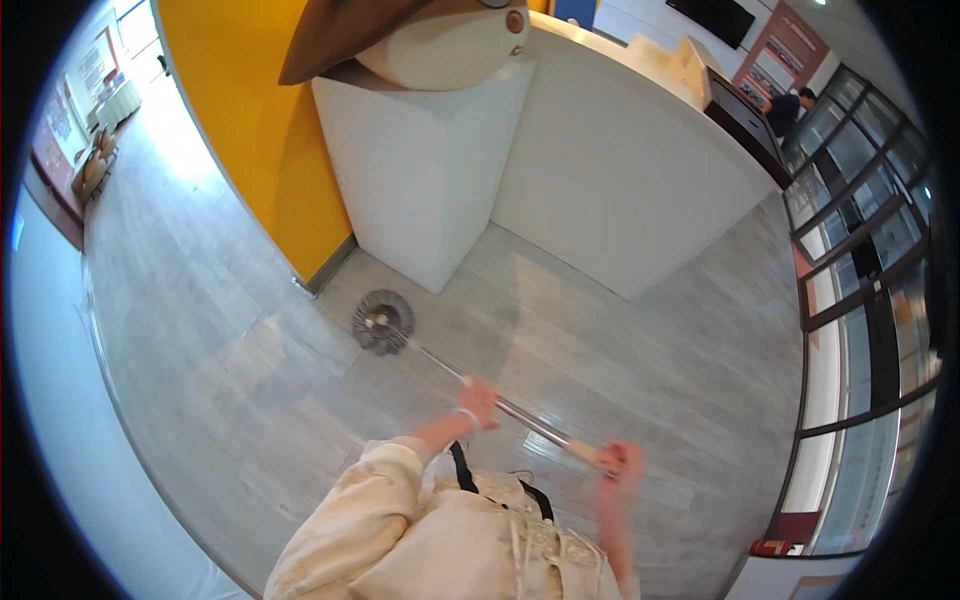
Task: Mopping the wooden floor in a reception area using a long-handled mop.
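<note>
Mop [381, 322] sits at the left of your reach, its round grey head flat on the floor [230, 380] just off the corner where the yellow wall [262, 130] meets the white counter [420, 170]. Those strands look soft and floppy, likely heavier if wet, so steer by the pole [510, 408], which looks stiff, light and smooth, perhaps slippery. Your left hand [479, 402] is closed around the pole midway. Further right, your right hand [622, 462] is blurred but seems wrapped round the pale grip at the pole's end. That wide two-handed spacing should give good leverage.
</note>
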A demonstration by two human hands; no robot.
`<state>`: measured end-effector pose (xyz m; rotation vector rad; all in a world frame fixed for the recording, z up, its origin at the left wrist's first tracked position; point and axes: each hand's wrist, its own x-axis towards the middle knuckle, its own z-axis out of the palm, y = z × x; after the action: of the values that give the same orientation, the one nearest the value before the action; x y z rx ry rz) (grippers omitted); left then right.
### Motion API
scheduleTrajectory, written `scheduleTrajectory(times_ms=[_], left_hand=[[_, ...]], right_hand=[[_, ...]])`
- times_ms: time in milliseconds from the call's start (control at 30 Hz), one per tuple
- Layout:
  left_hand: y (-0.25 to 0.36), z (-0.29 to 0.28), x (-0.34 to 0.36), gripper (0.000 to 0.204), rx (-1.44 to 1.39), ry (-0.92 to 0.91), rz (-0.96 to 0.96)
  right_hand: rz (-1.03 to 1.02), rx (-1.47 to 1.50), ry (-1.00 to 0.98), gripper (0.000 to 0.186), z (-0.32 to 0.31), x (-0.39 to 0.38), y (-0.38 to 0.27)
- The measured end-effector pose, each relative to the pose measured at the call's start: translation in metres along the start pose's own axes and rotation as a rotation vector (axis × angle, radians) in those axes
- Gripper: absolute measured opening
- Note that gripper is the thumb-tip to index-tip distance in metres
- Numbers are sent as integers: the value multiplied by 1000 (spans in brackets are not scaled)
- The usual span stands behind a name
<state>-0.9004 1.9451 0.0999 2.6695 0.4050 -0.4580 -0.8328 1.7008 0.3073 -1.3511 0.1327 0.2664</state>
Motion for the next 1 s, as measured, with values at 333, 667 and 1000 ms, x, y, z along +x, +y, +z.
scheduleTrajectory(times_ms=[333, 667, 1000], left_hand=[[195, -11, 5, 62, -464, 67, 894], [141, -31, -19, 51, -293, 44, 672], [1, 51, -71, 74, -45, 21, 63]], right_hand=[[-761, -150, 362, 26, -38, -95, -184], [-628, -115, 68, 25, -59, -58, -160], [-48, 133, -225, 32, -36, -89, 0]])
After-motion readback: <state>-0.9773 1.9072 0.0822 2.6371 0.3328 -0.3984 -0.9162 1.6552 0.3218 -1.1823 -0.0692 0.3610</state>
